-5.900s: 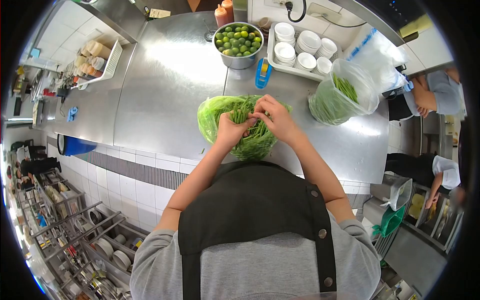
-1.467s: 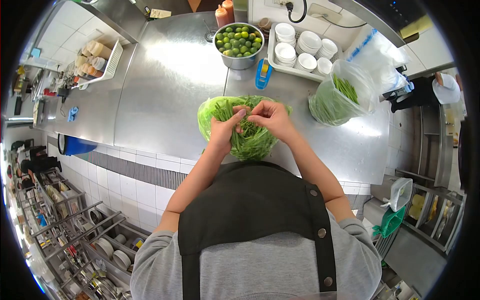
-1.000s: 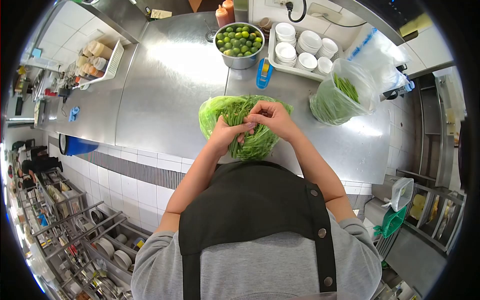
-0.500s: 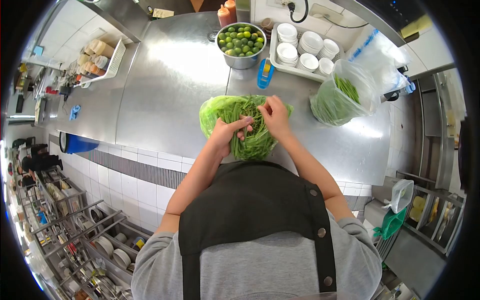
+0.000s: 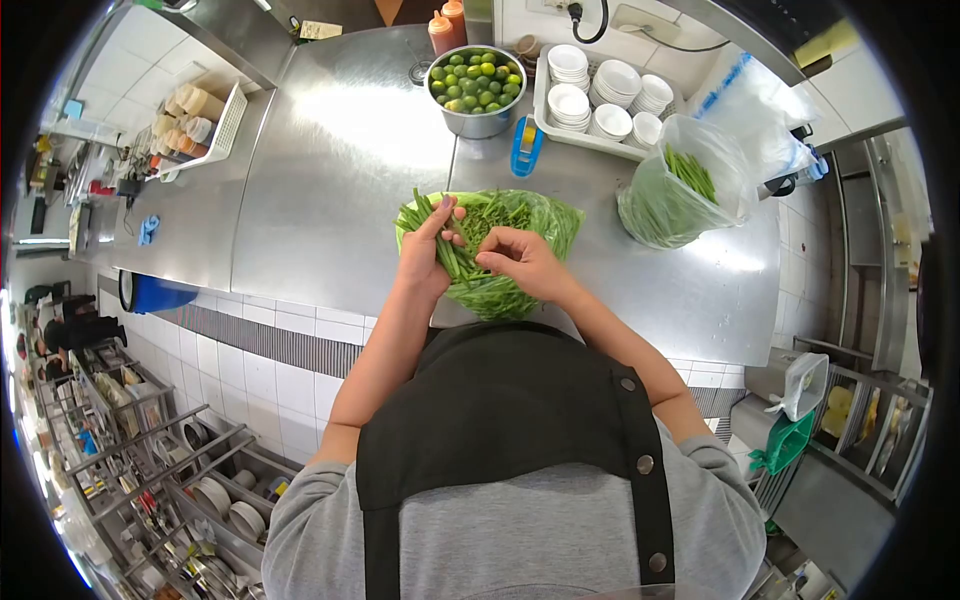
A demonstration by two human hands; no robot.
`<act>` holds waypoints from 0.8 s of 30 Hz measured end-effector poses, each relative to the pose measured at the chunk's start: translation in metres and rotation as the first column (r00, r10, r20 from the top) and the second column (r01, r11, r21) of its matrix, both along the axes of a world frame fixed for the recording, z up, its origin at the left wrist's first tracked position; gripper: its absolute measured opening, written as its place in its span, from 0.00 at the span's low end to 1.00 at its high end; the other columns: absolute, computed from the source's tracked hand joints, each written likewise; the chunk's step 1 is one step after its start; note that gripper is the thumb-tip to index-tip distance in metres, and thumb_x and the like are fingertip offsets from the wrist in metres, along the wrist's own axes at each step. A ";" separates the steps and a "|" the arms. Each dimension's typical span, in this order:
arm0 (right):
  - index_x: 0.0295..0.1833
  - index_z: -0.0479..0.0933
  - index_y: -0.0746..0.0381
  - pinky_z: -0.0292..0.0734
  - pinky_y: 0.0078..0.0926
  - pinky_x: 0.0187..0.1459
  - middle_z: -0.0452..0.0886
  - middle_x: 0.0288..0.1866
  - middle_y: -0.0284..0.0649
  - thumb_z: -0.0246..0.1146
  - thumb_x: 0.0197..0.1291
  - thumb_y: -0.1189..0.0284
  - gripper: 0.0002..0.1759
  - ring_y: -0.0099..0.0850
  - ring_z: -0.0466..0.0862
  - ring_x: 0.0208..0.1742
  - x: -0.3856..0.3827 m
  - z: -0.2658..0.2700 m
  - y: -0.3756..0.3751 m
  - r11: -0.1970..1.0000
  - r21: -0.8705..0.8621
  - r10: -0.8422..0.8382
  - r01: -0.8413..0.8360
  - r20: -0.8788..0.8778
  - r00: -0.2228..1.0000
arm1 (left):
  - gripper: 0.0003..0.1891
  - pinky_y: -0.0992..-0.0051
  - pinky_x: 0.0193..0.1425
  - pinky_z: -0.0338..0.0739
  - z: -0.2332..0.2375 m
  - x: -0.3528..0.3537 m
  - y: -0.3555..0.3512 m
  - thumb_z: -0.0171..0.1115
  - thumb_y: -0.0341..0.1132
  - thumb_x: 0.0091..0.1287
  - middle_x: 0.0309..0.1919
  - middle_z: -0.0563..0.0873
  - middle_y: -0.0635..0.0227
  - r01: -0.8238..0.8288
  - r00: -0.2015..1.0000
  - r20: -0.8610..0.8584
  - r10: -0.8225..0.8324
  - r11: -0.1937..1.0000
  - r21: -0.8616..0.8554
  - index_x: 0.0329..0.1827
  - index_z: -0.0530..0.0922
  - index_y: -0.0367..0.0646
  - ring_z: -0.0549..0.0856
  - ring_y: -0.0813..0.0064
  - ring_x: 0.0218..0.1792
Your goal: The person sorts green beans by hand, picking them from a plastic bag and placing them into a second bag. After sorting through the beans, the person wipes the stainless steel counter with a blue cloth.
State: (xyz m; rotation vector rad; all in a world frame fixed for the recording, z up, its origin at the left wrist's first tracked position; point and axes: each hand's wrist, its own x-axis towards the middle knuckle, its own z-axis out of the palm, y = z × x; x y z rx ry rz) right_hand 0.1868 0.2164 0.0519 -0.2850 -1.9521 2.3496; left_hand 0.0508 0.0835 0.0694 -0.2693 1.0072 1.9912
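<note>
A clear plastic bag point(image 5: 550, 225) of thin green stalks lies open on the steel counter just in front of my apron. Over its left part, my left hand point(image 5: 428, 250) is closed round a bunch of green stalks point(image 5: 415, 213), their tips sticking out to the upper left. To the right of it, my right hand point(image 5: 518, 262) has thumb and forefinger pinched together near the lower stalks; whatever is between the fingertips is too small to make out.
A metal pot of green citrus fruits point(image 5: 480, 125) stands behind the bag, beside a blue tape dispenser point(image 5: 526, 147). Further right are a white crate point(image 5: 595, 140) of small bowls and another bag of green stalks point(image 5: 665, 205). A white basket point(image 5: 225, 125) of bottles sits far left.
My left hand has moved up and left with its bunch, now tilted to the upper left. My right hand has come down and left, closer to the bunch.
</note>
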 end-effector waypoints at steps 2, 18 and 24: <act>0.36 0.80 0.66 0.71 0.22 0.34 0.78 0.28 0.30 0.68 0.64 0.73 0.07 0.17 0.75 0.31 -0.002 -0.007 0.003 0.980 0.158 -0.127 0.124 0.014 0.992 | 0.07 0.81 0.32 0.77 0.004 0.004 0.000 0.70 0.34 0.72 0.37 0.88 0.67 -0.045 0.994 -0.099 0.042 0.999 -0.029 0.46 0.81 0.42 0.76 0.86 0.26; 0.31 0.83 0.68 0.77 0.30 0.34 0.85 0.25 0.39 0.69 0.60 0.70 0.11 0.29 0.82 0.27 -0.016 -0.022 0.077 0.906 0.417 -0.172 0.070 0.212 0.962 | 0.08 0.74 0.44 0.83 -0.005 -0.001 -0.011 0.68 0.34 0.73 0.38 0.87 0.65 -0.121 0.981 -0.144 0.134 0.988 0.091 0.48 0.80 0.41 0.85 0.76 0.36; 0.35 0.85 0.68 0.81 0.38 0.43 0.87 0.33 0.48 0.75 0.53 0.73 0.09 0.39 0.88 0.37 -0.028 -0.012 0.084 0.665 0.658 -0.018 -0.353 0.487 0.873 | 0.08 0.76 0.40 0.86 -0.013 0.000 -0.006 0.65 0.39 0.76 0.29 0.83 0.74 -0.019 0.998 0.057 0.024 0.996 -0.084 0.47 0.78 0.46 0.83 0.79 0.29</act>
